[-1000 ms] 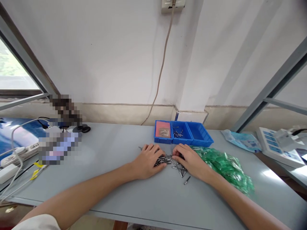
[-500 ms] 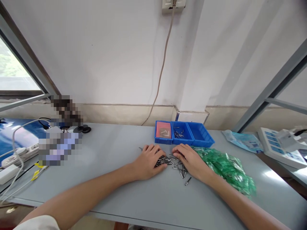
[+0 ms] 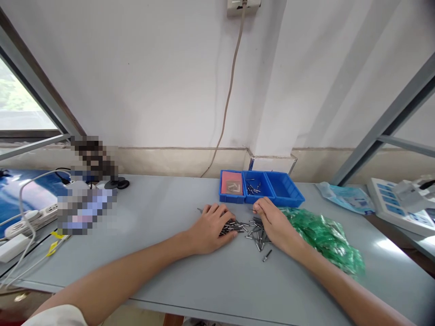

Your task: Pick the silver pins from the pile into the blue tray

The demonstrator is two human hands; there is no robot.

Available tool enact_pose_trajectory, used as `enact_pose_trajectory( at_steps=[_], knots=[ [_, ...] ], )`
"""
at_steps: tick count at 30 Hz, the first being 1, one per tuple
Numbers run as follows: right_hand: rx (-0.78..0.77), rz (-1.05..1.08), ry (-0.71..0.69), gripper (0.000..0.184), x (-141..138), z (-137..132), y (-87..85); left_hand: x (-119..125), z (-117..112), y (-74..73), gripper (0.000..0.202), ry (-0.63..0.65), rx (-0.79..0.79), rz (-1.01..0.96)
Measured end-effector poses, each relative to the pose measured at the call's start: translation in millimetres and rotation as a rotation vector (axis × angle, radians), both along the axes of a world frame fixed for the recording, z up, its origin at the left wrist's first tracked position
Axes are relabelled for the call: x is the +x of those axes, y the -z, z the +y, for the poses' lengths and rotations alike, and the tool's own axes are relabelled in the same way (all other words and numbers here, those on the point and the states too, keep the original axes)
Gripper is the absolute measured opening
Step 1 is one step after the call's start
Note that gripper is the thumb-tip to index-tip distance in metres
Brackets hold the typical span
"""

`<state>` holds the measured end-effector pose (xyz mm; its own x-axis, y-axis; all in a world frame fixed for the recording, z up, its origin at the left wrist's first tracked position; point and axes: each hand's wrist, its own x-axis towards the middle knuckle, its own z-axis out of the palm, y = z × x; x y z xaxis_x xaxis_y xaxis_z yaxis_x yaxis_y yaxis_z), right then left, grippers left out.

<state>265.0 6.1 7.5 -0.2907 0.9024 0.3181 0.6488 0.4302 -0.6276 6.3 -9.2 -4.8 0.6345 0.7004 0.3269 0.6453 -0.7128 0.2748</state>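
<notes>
Overall, a pale wall [image 3: 163, 81] fills the upper half of the frame, and a grey table [image 3: 163, 280] spreads across the lower half. At the right of the lower middle, a crumpled heap of green plastic packaging [image 3: 326, 240] lies beside the right forearm. Just beyond it, right of centre, three blue plastic bins [image 3: 285, 188] stand side by side in a row. At the right edge sits a white power strip [image 3: 382, 192] with blue socket faces, and near it, toward the centre, a light-blue packet [image 3: 346, 198].

The left hand [image 3: 212, 230] rests palm down at lower centre, its fingers slightly parted and curved, the thumb set away from them, over a pile of metal pins [image 3: 233, 227]. The right hand [image 3: 272, 222], just right of it, has its fingers curled in close to the thumb; whether a pin is pinched there I cannot tell. A pink sheet [image 3: 230, 179] lies in the leftmost bin under a small clear bag [image 3: 233, 187]. More pins [image 3: 252, 188] lie in the middle bin. Smallest of all, one loose pin [image 3: 267, 256] lies below the right hand, apart from the scattered ones.
</notes>
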Motion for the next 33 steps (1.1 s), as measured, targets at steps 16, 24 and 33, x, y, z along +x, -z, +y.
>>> enact_pose_trajectory(
  at_steps=[16, 24, 33],
  knots=[
    [-0.07, 0.082, -0.025, 0.023, -6, -10, -5.4, 0, 0, 0.3, 0.026, 0.0, -0.004, 0.001],
    [0.022, 0.154, 0.024, 0.026, -3, -9, -10.3, 0, 0, 2.0, 0.027, -0.003, 0.009, 0.002],
    [-0.198, 0.607, 0.052, 0.031, -6, -5, -9.4, 0, 1, 1.1, 0.027, -0.001, -0.003, -0.002]
  ],
)
